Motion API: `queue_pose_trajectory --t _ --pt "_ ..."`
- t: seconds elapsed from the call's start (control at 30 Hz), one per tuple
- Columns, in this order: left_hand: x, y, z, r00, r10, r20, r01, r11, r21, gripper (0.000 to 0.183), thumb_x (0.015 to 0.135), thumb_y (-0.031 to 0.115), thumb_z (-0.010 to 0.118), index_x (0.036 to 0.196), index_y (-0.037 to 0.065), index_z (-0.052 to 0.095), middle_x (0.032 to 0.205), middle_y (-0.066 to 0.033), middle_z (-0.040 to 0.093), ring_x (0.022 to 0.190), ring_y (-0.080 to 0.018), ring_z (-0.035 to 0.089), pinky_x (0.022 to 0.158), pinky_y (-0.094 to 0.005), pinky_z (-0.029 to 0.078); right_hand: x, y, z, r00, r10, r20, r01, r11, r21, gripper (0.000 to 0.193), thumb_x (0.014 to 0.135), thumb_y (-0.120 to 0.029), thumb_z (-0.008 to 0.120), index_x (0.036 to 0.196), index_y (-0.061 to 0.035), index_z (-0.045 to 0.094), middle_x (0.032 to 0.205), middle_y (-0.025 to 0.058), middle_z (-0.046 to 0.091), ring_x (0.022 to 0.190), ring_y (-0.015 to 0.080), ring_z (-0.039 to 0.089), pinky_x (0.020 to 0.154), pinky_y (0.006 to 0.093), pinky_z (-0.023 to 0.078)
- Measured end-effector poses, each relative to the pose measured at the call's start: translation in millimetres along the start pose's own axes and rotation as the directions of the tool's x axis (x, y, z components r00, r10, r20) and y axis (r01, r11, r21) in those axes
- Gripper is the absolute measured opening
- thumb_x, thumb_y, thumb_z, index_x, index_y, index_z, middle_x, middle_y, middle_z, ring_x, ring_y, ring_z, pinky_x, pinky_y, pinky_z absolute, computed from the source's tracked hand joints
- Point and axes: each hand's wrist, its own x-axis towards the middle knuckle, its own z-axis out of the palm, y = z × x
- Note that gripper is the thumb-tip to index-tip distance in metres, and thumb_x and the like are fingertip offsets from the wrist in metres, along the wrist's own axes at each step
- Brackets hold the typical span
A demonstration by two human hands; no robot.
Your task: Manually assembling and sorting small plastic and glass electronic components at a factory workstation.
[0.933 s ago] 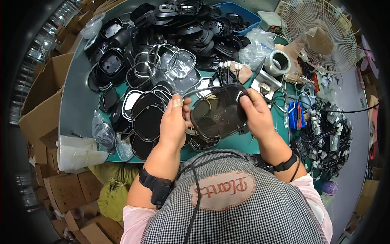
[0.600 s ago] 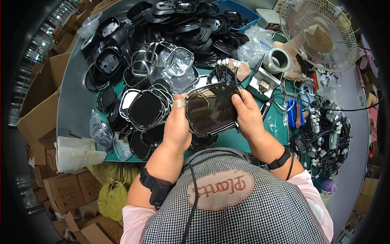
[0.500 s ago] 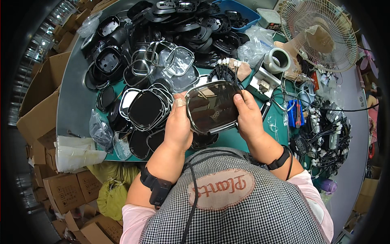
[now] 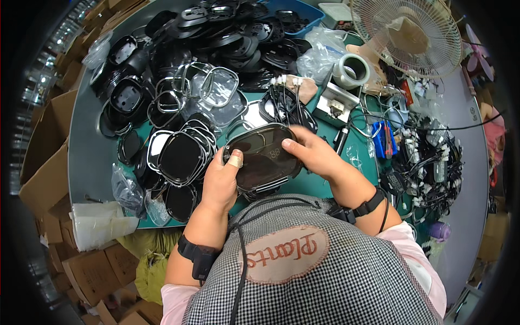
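Note:
A glossy dark panel [image 4: 259, 169], rounded-square with a thin rim and faint digits on its face, is held between my hands over the front of the table. My left hand [image 4: 221, 181] grips its left edge, a tan wrap round the thumb, which presses on the face. My right hand [image 4: 314, 153] has its thumb on the upper right of the face and its fingers behind the far right edge, slightly blurred. Just left lies a stack of similar black panels [image 4: 181, 157] with silvery rims. Beyond the held panel stand cables with white connectors [image 4: 284, 89] on a round black part.
Black plastic housings [image 4: 216, 40] are heaped at the back, beside a blue bin [image 4: 311, 27]. Clear frames [image 4: 221, 86] lie mid-left. A fan [image 4: 409, 38], a tape roll [image 4: 352, 70], a blue tool holder [image 4: 383, 142] and bundled cables [image 4: 428, 168] occupy the right.
The panel has come lower and left in view and is tilted, its digits now nearer the upper right. My right fingers have shifted along its far edge. The whole view has shifted slightly.

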Motion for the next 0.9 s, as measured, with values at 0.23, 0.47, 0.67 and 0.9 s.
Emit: queue_pose_trajectory --t 0.23,0.47,0.67,0.9 --pt "-6 -7 -9 0.994 -0.079 -0.08 0.105 0.916 0.388 0.024 0.096 0.014 0.051 0.114 -0.003 0.055 0.107 -0.0073 0.061 0.095 -0.0144 0.057 0.083 -0.0282 0.045 6 8 3 0.988 -0.006 -0.154 -0.077 0.845 -0.528 0.038 0.09 -0.036 0.062 0.075 -0.001 0.058 0.07 0.0199 0.058 0.065 0.0356 0.056 0.062 0.0413 0.045" --pt "-2 -27 -31 0.936 0.342 -0.084 -0.086 0.454 0.887 0.019 0.087 0.018 0.064 0.093 0.0 0.061 0.079 -0.0212 0.064 0.075 -0.0387 0.063 0.067 -0.0414 0.048 8 8 21 0.904 -0.414 -0.109 0.143 0.533 -0.834 0.036 0.087 -0.035 0.063 0.069 -0.0046 0.055 0.062 0.0181 0.058 0.06 0.0395 0.058 0.054 0.0468 0.046" --pt "-8 -13 -46 0.917 0.365 -0.161 0.004 0.397 0.918 0.024 0.085 0.026 0.066 0.092 0.003 0.063 0.078 -0.0192 0.065 0.074 -0.0382 0.063 0.067 -0.043 0.048 21 -1 36 0.931 -0.365 -0.019 0.2 0.551 -0.81 0.038 0.086 -0.038 0.064 0.069 -0.0048 0.056 0.061 0.016 0.057 0.059 0.0374 0.058 0.053 0.0449 0.045" --pt "-24 28 -94 0.865 0.258 -0.431 0.173 0.654 0.736 0.029 0.087 0.028 0.067 0.084 0.0 0.061 0.066 -0.0111 0.063 0.053 -0.0214 0.061 0.052 -0.0336 0.049 63 -28 93 0.958 -0.212 0.192 0.283 0.613 -0.738 0.035 0.086 -0.039 0.063 0.091 -0.0041 0.063 0.071 0.017 0.064 0.068 0.0378 0.061 0.063 0.0426 0.049"
